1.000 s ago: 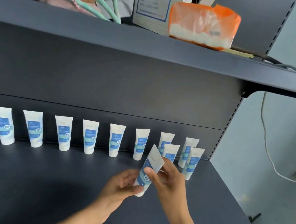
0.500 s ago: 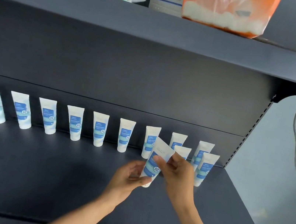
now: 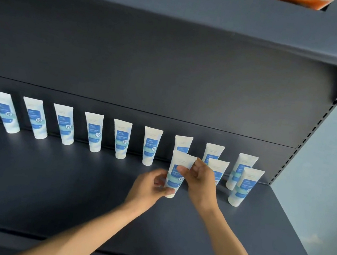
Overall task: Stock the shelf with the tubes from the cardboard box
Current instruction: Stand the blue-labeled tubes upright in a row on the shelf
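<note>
Since the earlier frame the tube (image 3: 175,173) has swung upright, cap down on the shelf (image 3: 43,184). Left hand (image 3: 149,185) pinches its lower end; right hand (image 3: 200,179) pinches its top. Back row of tubes (image 3: 96,132) behind, far side.

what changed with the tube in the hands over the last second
The held tube went from tilted and lifted above the shelf to upright, cap down, in front of the back row, its cap at or just above the shelf. The left hand grips its lower end and the right hand pinches its top, as before. The camera also tipped downward. The standing tubes stayed put.
</note>
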`<action>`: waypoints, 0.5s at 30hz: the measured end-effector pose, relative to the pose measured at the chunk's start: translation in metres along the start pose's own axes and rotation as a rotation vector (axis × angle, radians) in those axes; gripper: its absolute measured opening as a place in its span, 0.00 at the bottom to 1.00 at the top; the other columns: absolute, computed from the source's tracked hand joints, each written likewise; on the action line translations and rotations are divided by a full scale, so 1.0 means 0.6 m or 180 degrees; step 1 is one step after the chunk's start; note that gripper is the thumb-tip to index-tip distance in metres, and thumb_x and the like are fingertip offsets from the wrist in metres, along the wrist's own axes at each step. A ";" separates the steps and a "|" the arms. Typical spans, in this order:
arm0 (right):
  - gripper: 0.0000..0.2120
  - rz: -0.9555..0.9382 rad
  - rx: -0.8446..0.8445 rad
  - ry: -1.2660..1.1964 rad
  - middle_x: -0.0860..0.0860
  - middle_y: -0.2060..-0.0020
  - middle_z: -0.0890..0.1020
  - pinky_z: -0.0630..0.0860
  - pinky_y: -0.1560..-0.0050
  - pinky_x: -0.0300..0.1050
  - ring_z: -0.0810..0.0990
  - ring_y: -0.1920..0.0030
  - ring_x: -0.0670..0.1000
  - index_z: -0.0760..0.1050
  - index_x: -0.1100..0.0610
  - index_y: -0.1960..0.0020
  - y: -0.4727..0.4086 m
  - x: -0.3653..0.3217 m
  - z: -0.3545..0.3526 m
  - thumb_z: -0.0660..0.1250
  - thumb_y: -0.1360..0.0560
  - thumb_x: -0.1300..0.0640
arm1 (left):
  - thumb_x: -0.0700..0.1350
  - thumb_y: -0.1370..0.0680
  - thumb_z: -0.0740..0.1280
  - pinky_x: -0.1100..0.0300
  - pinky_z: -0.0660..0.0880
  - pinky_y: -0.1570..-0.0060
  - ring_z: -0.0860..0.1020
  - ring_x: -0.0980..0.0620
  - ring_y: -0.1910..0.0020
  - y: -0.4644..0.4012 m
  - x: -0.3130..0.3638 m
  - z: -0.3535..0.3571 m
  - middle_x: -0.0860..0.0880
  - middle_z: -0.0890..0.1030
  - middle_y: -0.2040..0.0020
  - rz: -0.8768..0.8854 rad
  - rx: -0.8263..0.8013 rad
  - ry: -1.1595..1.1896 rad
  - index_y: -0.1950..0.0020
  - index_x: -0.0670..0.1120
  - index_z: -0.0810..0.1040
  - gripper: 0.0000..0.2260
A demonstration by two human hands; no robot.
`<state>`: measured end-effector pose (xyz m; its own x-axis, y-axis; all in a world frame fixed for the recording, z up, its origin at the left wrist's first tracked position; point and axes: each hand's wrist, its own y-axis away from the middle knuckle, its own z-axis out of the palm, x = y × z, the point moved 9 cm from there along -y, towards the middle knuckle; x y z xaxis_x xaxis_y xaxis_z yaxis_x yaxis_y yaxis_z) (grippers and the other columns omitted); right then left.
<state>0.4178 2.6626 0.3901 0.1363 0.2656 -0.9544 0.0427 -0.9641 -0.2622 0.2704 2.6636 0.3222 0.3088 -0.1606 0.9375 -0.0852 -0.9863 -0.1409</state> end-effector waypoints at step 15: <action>0.06 0.0156 -0.0085 0.0218 0.55 0.51 0.85 0.80 0.51 0.37 0.84 0.51 0.50 0.76 0.59 0.49 -0.043 0.061 0.006 0.67 0.22 0.68 | 0.46 0.32 0.79 0.55 0.82 0.48 0.84 0.64 0.56 -0.052 -0.034 0.023 0.60 0.86 0.56 -0.0003 -0.0076 -0.0430 0.50 0.54 0.80 0.14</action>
<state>0.4183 2.6970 0.3612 0.2061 0.2187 -0.9538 0.0604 -0.9757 -0.2107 0.2797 2.6970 0.3029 0.4335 -0.1647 0.8860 -0.1068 -0.9856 -0.1310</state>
